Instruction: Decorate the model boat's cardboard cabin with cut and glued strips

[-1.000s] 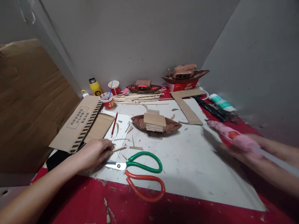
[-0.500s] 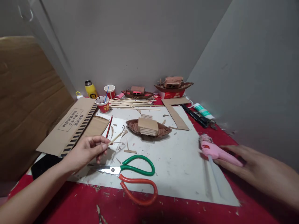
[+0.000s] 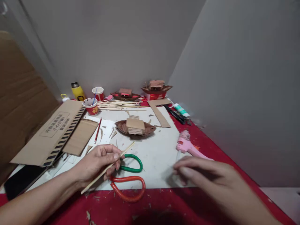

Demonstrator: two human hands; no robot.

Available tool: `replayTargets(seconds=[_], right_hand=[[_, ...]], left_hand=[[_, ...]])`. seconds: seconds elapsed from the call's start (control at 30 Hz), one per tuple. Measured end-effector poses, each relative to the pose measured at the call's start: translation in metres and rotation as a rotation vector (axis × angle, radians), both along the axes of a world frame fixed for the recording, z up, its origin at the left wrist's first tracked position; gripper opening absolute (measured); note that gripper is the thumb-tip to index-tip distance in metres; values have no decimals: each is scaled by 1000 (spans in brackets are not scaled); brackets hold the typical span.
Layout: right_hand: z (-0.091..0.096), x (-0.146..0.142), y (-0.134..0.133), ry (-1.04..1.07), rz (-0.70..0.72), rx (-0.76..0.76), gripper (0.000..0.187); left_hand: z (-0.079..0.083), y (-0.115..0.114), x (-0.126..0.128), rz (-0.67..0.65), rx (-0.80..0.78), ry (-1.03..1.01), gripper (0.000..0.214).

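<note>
My left hand (image 3: 100, 162) is closed on a thin wooden stick (image 3: 93, 181), which slants up to the right past the fingertips. Under and beside that hand lie scissors with one green and one orange handle (image 3: 130, 178); their blades are hidden. My right hand (image 3: 206, 178), a little blurred, hovers over the sheet's right side with loosely curled fingers and nothing visible in them. Just beyond it rests a pink glue gun (image 3: 185, 143). A small brown model boat (image 3: 149, 129) with a cardboard roof (image 3: 135, 124) sits mid-sheet.
Two more model boats (image 3: 125, 94) (image 3: 156, 87) stand at the back, near a pile of wooden sticks (image 3: 118, 104). Paper cups (image 3: 91, 107) and a yellow bottle (image 3: 77, 92) are back left. Cardboard (image 3: 52, 128), a red pencil (image 3: 97, 131) and scraps lie left. A green-white tube (image 3: 181, 110) lies right.
My right hand has let go of the glue gun and moved left toward the middle. The stick in my left hand now shows at greater length. The view has shifted to the right.
</note>
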State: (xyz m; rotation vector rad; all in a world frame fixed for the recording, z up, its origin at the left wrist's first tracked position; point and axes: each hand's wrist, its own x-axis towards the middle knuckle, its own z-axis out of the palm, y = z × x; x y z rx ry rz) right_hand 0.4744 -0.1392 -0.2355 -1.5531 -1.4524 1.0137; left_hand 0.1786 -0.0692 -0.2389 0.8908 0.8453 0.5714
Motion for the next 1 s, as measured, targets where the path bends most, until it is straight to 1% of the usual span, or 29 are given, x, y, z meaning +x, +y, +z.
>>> replayTargets(seconds=[0.03,0.07,0.13,0.17,0.23,0.37,0.43,0.63,0.73,0.83,0.9,1.0], right_hand=[[1,-18,0,160,82,-82,32],[0,-32,2,311,125,-149,35],[-7,-51,10,552,134,-234,40],[-12,-55,13,631,129,-253,38],[-22,-58,17,714,115,-256,32],[-33,-56,17,712,134,-246,26],[-34,-56,16,697,146,-244,26],[-36,-60,16,766,158,-235,22],[-37,-57,15,778,113,-167,21],[-36,-54,15,827,67,-108,21],[-34,-55,16,885,60,-94,20],[-31,-56,15,970,28,-89,20]], left_hand=[[-1,-3,7,-38,9,2,27],[-2,-5,13,-75,20,2,28],[-5,-10,23,-134,44,2,30],[-7,-11,26,-154,52,1,30],[-12,-14,31,-184,46,-4,31],[-19,-17,35,-210,-1,-3,33],[-19,-18,36,-212,-2,18,35],[-17,-27,36,-237,31,67,40],[-22,-28,34,-190,49,38,38],[-27,-26,33,-134,43,59,40],[-28,-24,33,-138,49,88,43],[-25,-24,34,-176,40,124,48]])
